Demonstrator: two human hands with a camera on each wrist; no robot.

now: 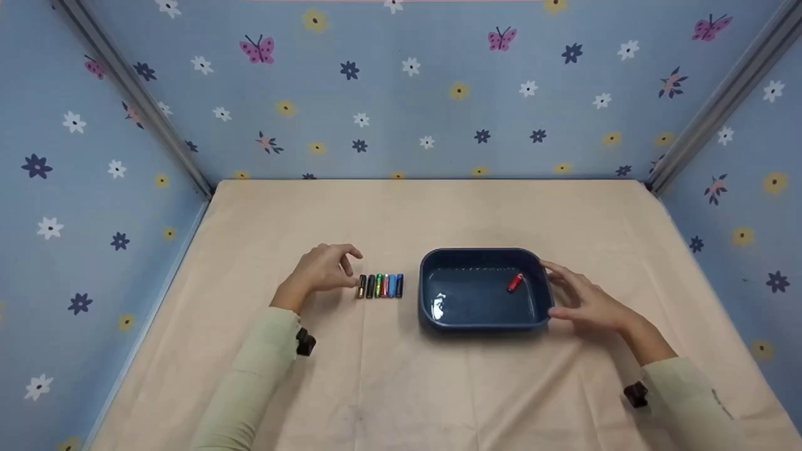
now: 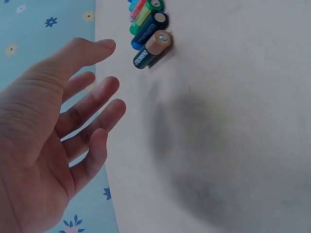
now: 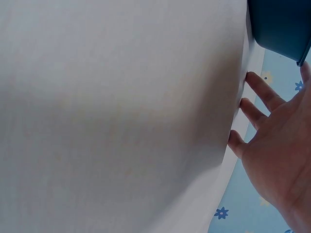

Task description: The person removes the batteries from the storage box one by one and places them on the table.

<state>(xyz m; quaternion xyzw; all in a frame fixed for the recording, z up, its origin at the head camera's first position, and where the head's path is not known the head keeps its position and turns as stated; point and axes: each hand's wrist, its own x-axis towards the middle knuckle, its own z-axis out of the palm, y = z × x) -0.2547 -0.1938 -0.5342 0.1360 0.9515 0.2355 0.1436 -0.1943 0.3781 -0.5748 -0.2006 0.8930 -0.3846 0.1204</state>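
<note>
Several small batteries (image 1: 380, 285) lie side by side in a short row on the beige table. My left hand (image 1: 338, 268) hovers just left of the row with relaxed, slightly bent fingers and holds nothing. In the left wrist view the left hand (image 2: 104, 87) is spread, and the copper-and-black battery (image 2: 153, 48) at the row's end is closest to it. A dark blue tray (image 1: 432, 300) right of the row holds one red battery (image 1: 515, 282). My right hand (image 1: 576, 294) lies open at the tray's right wall; whether it touches the wall is unclear. The right wrist view shows the right hand's straight fingers (image 3: 262, 92) below the tray (image 3: 282, 24).
The beige table cloth (image 1: 401, 388) is bounded by blue flowered walls (image 1: 401, 94) at the back and both sides. Black wrist camera mounts (image 1: 305, 342) sit on both pale green sleeves.
</note>
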